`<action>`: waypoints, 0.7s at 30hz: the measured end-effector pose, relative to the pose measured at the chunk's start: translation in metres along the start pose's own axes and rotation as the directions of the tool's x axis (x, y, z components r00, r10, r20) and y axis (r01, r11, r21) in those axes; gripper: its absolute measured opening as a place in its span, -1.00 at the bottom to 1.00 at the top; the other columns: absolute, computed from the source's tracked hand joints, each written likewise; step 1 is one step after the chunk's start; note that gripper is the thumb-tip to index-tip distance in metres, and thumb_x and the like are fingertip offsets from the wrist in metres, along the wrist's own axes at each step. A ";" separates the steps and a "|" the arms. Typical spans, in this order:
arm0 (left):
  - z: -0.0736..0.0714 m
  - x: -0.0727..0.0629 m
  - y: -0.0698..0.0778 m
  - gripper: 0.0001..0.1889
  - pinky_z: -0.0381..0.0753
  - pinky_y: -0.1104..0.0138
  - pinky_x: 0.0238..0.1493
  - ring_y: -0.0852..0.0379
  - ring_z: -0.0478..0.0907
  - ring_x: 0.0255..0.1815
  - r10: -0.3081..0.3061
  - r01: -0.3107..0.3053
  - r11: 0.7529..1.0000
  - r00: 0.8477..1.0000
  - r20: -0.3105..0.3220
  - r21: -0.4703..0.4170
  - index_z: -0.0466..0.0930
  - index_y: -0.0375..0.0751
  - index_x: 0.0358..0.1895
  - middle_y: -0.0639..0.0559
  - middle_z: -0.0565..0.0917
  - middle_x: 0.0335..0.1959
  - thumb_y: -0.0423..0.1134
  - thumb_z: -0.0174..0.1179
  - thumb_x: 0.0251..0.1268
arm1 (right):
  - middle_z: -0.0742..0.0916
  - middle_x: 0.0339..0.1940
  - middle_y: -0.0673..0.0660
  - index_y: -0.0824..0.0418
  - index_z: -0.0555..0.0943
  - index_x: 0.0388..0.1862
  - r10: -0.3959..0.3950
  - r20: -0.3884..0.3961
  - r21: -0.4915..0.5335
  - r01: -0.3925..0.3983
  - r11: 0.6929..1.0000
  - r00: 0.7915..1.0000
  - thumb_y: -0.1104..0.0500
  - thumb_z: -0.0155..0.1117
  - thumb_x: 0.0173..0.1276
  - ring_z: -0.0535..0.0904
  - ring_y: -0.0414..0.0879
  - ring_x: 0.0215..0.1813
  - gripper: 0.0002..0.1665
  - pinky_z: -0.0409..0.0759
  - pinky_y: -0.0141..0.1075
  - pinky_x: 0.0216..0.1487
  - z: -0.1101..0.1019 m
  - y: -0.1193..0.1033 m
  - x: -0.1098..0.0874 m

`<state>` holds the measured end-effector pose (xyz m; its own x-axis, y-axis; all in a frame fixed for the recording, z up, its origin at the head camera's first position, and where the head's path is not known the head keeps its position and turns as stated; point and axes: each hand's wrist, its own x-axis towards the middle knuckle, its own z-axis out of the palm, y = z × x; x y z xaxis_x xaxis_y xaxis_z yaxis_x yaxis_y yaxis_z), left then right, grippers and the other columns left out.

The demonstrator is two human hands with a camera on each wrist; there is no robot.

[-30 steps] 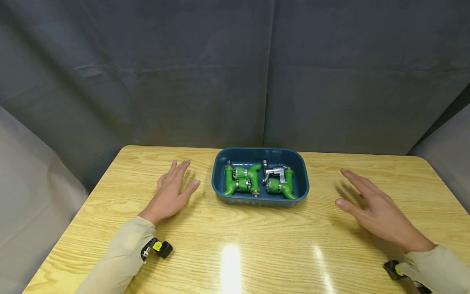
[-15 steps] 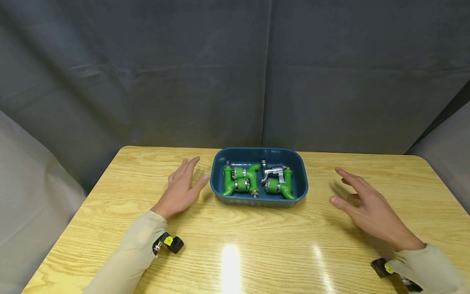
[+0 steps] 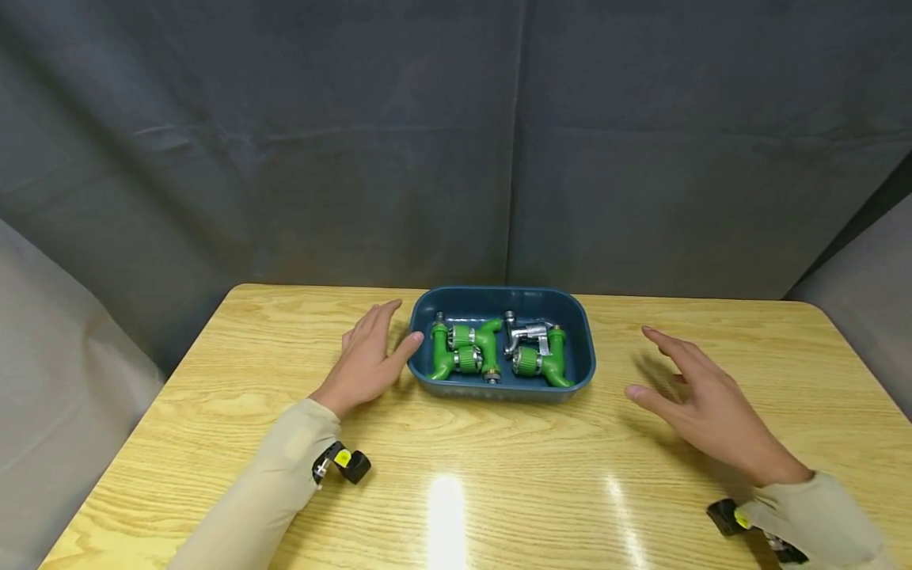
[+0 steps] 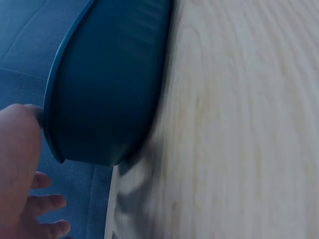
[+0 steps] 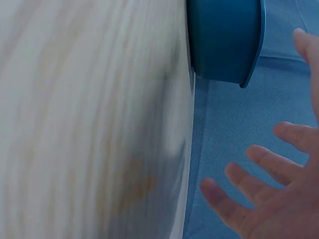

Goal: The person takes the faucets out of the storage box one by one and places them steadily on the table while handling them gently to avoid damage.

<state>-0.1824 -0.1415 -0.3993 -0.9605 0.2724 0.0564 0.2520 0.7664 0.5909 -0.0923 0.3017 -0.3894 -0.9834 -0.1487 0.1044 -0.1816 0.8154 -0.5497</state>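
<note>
A dark blue plastic basin (image 3: 502, 393) stands near the table's back edge. Inside lie three green taps, one at the left (image 3: 439, 352), one beside it (image 3: 488, 345) and one at the right (image 3: 556, 360), plus a chrome tap (image 3: 530, 333). My left hand (image 3: 365, 366) is at the basin's left end, fingers extended, its thumb overlapping the rim; whether it touches cannot be told. In the left wrist view the thumb tip passes behind the basin's rim (image 4: 50, 99). My right hand (image 3: 712, 404) hovers right of the basin, apart from it, fingers spread and holding nothing.
A wood-grain table (image 3: 534, 475) carries the basin. Behind it hangs a dark grey curtain (image 3: 370, 158), with lighter cloth (image 3: 57, 380) at the left side. Each wrist wears a small black camera, such as the left one (image 3: 352, 465).
My left hand has moved right and slightly away from me, up to the basin's left rim. My right hand has drifted left toward the basin. The taps lie as before.
</note>
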 end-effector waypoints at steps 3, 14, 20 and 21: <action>0.001 0.004 0.004 -0.17 0.00 -0.24 0.60 -0.22 0.02 0.72 0.003 -0.003 1.000 1.000 -0.006 0.001 0.03 -0.10 0.66 -0.16 0.15 0.68 0.30 -0.05 0.54 | 0.33 0.62 0.37 -0.20 0.02 0.71 0.010 0.001 0.005 -0.010 1.000 1.000 -0.21 0.38 0.39 0.40 0.44 0.46 0.07 0.47 0.38 0.21 0.001 -0.001 0.000; 0.004 0.014 0.013 -0.14 0.10 -0.20 0.59 -0.18 0.12 0.68 -0.009 0.009 1.000 1.000 -0.003 0.015 0.03 -0.09 0.65 -0.11 0.19 0.66 0.30 0.02 0.48 | 0.29 0.63 0.41 -0.21 -0.02 0.72 0.053 0.016 0.006 -0.053 0.999 0.998 -0.27 0.37 0.36 0.39 0.51 0.44 0.11 0.46 0.43 0.23 0.002 -0.002 -0.001; 0.003 0.019 0.018 -0.10 0.07 -0.21 0.59 -0.19 0.12 0.68 -0.015 0.015 1.000 1.000 -0.008 0.014 0.03 -0.12 0.65 -0.12 0.18 0.66 0.34 0.02 0.45 | 0.31 0.62 0.38 -0.23 -0.02 0.71 0.038 0.009 0.034 -0.038 0.999 0.999 -0.24 0.39 0.37 0.36 0.44 0.49 0.10 0.45 0.39 0.25 0.002 -0.003 0.000; 0.003 0.020 0.019 -0.10 0.07 -0.22 0.60 -0.20 0.12 0.68 -0.022 0.022 1.000 1.000 -0.010 0.011 0.03 -0.13 0.65 -0.12 0.17 0.66 0.34 0.02 0.45 | 0.30 0.62 0.38 -0.23 -0.02 0.72 0.034 0.013 0.042 -0.035 0.999 0.999 -0.23 0.38 0.37 0.35 0.44 0.50 0.10 0.45 0.39 0.25 0.003 -0.003 0.001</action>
<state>-0.1966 -0.1202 -0.3895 -0.9669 0.2497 0.0518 0.2323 0.7786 0.5829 -0.0923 0.2977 -0.3903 -0.9890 -0.1275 0.0749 -0.1471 0.7961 -0.5871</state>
